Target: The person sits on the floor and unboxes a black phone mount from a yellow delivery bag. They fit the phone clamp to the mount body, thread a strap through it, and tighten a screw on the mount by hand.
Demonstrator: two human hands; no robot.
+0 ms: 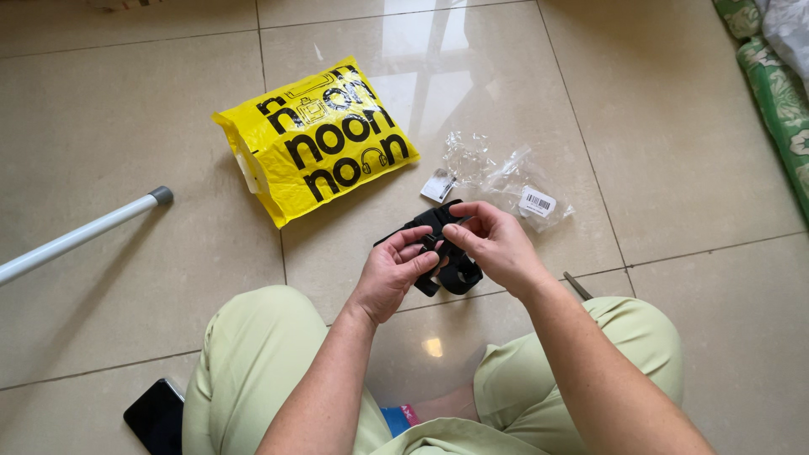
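Above the lap, at centre frame, both hands work a black plastic clamp-like part (447,253) held clear of the tiled floor (126,152). Risk, as judged: the part is pinched only at its edges, so a slip of either thumb could let it spring or drop onto the hard tile and skitter off; small loose pieces, if any, would be hard to find among the wrappers. Left hand (396,274): fingers curled nearly closed, thumb pressed on the part's lower left side, carrying its weight. Right hand (497,240): fingertips pinched tight on the upper edge of the part, thumb and forefinger almost meeting. At 11 o'clock from the hands lies a yellow plastic mailer bag (316,139), flat on the floor. At 1 o'clock, crumpled clear plastic wrapping (506,177) with a small white label, near the hands but not touching. A white pole (80,236) enters from 9 o'clock. A dark phone (156,417) lies at 7 o'clock beside the left knee. Patterned green fabric (775,93) at 2 o'clock, well apart.
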